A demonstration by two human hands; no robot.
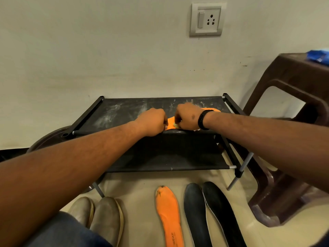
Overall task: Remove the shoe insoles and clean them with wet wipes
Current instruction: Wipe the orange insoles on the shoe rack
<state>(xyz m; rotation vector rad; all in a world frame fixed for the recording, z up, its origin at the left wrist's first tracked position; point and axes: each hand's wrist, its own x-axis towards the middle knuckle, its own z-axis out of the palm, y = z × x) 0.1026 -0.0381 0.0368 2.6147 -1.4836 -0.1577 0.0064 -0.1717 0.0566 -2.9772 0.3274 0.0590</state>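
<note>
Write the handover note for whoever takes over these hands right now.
Left hand grips one end of the orange insole on the rack's top shelf. Right hand rests on it, fingers curled; a wipe isn't clearly visible.
On the floor: second orange insole, two black insoles, pair of shoes.
Done: four insoles out.
Left: finish wiping; the others' state is unclear.

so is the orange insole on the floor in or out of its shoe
Out. The orange insole lies flat and bare on the floor, its whole outline showing, between the grey-brown shoes and two black insoles.
</note>
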